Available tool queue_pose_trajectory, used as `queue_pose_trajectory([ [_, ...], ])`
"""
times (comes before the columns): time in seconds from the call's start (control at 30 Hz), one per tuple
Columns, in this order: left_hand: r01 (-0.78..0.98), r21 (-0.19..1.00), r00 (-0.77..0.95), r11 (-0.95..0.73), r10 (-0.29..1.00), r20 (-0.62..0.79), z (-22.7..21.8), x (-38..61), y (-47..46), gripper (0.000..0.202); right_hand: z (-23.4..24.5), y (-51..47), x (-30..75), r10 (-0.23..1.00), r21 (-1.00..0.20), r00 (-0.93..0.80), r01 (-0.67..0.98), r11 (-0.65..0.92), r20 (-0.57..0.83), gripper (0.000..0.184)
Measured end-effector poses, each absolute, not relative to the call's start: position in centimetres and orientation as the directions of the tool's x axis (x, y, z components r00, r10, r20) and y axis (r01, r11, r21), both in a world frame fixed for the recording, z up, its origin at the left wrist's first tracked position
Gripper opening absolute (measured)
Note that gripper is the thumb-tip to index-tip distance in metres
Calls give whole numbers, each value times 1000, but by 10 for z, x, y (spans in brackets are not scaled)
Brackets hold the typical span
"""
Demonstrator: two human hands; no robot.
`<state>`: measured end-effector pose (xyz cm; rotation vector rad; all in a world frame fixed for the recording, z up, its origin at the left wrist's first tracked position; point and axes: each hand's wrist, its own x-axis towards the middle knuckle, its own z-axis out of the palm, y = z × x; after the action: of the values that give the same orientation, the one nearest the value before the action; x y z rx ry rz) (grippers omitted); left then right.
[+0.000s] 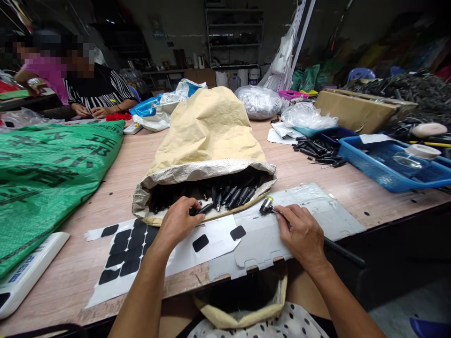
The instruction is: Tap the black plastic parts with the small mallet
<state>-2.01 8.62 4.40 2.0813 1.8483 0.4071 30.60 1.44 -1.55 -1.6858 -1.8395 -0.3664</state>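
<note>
My left hand (pixel 179 217) is at the mouth of a beige woven sack (pixel 211 126), its thumb and fingers closed around a black pen-shaped piece (pixel 206 208). Several similar black pieces (pixel 234 196), some with metal tips, lie inside the sack's opening. In my right hand (pixel 299 231) is a small mallet (pixel 267 205) with a metal head and a yellow-green band. Its black handle sticks out to the right past my wrist. Both hands are over a grey board (pixel 253 249) and a white sheet (pixel 214 246) with black rounded stickers (pixel 120 241).
A green sack (pixel 52 164) and a white box (pixel 31 272) lie at left. Black parts (pixel 313 148) and a blue basket (pixel 380 173) are at right. Another open sack (pixel 243 319) is below the table edge. Two co-workers (pixel 102 91) sit at back left.
</note>
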Motion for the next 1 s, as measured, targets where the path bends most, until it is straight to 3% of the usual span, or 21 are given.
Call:
queue_pose_trajectory([
  [0.1,839,521,182,-160,983,8,41,-23,86,15,-16,15,306,798,-194,-6,969,154,603,23],
  [0.27,735,671,161,-102,987,-26,34,-33,85,31,-15,14,306,796,-191,-4,970,149,605,23],
  [0.37,772,633,87,-59,996,-13,30,-37,86,33,-15,14,306,800,-191,-5,970,149,600,22],
  [0.53,888,459,10,-1,1000,-18,27,-39,91,29,-16,15,306,802,-194,-3,970,148,598,22],
  [0.67,890,455,28,-32,999,15,30,-41,89,24,-15,14,306,801,-196,2,970,144,599,22],
  [0.8,829,514,157,-220,974,164,39,-30,74,22,-15,14,305,799,-196,6,970,140,601,22],
  [1.0,679,638,423,-363,904,64,37,8,44,12,-16,14,305,804,-206,12,969,137,594,23],
])
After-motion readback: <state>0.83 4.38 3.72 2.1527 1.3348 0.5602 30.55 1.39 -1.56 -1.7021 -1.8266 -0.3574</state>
